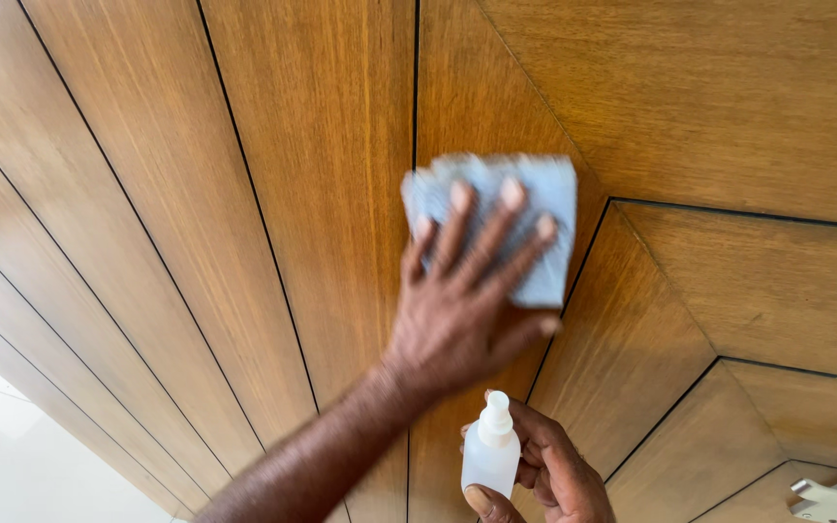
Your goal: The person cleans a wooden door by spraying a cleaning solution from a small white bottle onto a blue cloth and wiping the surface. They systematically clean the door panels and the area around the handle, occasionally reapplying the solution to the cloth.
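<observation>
Home entrance — grooved wooden door [244, 194], pale tiled floor [12, 455]

A pale blue cloth [525, 208], a white spray bottle [490, 455], and golden-brown wood panelling [244, 194] with dark grooves.

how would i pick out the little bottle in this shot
Start at the big wooden panelled surface with dark grooves, then drop to the bottom edge below the left hand pressing a blue cloth. There the right hand grips a small white plastic bottle, the only white capped container.
</observation>
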